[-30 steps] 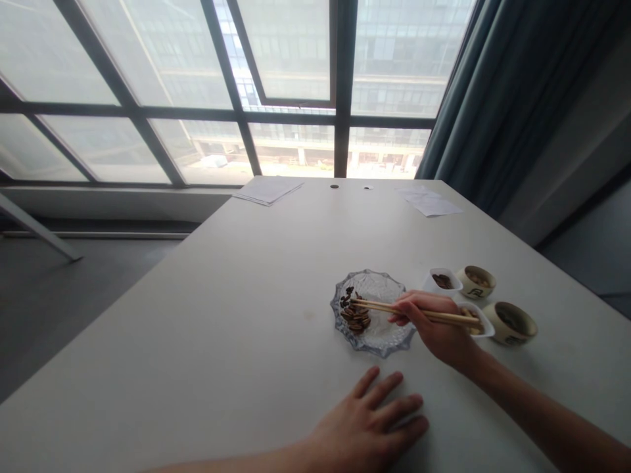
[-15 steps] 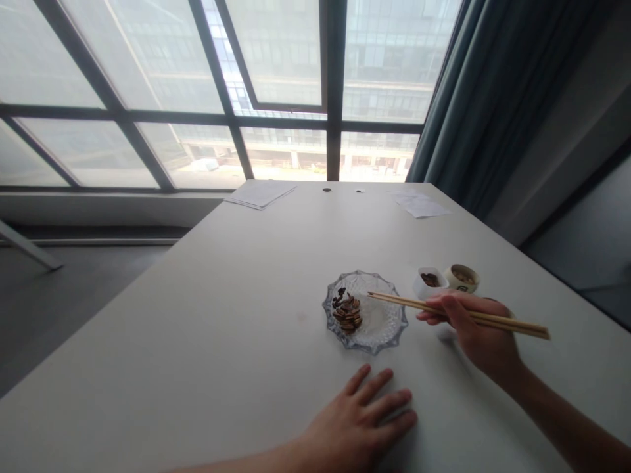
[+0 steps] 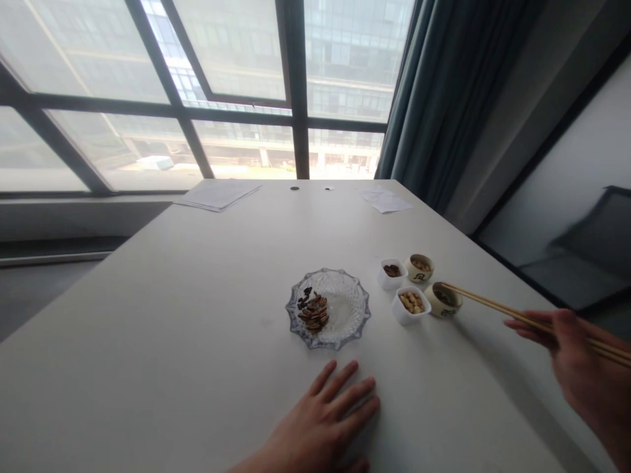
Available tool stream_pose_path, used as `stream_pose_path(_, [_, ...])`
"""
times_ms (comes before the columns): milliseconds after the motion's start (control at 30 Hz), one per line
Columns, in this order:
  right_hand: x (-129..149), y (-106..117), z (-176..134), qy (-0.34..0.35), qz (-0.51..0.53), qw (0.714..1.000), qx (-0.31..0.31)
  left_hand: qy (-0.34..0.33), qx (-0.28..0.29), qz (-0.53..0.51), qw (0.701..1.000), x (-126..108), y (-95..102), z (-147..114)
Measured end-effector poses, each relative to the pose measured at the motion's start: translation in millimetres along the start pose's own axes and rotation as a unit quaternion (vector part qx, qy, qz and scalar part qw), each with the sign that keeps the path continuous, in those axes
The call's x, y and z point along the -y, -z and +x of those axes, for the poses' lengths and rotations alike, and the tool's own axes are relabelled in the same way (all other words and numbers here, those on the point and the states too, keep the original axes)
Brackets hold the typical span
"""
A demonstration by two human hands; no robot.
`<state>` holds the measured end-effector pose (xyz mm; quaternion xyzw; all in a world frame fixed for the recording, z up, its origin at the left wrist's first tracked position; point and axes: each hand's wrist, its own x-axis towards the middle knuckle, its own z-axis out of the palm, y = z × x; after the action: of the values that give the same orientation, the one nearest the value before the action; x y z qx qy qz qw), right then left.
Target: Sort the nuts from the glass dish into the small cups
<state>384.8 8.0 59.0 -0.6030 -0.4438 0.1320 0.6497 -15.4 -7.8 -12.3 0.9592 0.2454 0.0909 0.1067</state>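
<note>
My right hand (image 3: 572,348) holds a pair of wooden chopsticks (image 3: 497,307), their tips at the rim of a small cream cup (image 3: 451,311) with dark contents. My left hand (image 3: 325,414) rests flat on the table, fingers spread, just in front of a scalloped clear glass plate (image 3: 345,315). On the plate's left side lies a pile of brown, elongated nut-like pieces (image 3: 314,315), with a few darker bits (image 3: 304,295) behind it. A white tub (image 3: 405,315) of peanuts stands beside the cup. Behind it are another white tub (image 3: 386,279) with reddish-brown pieces and a second cream cup (image 3: 418,274) of light-brown pieces.
The white table (image 3: 172,328) stretches toward a window wall. Papers (image 3: 221,194) lie at its far left corner and a further sheet (image 3: 384,199) at the far right. A dark curtain (image 3: 419,105) hangs beyond the right edge, with a chair (image 3: 591,236) further right.
My right hand has moved the chopsticks from over the glass plate rightward to the near cream cup. The view has turned right; my left hand stays flat by the plate.
</note>
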Motion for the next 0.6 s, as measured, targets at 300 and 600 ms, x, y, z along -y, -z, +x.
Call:
stream_pose_path(300, [-1.8,-4.7,-0.9,-0.025,0.017,0.999,-0.015,0.0,0.002,0.008,1.0,-0.8,2.1,1.7])
stream_pose_path(600, [47.3,-105.3,-33.1,0.102,0.085,0.957,0.257,0.008,-0.018,-0.006,1.0,-2.0,-4.9,-2.7])
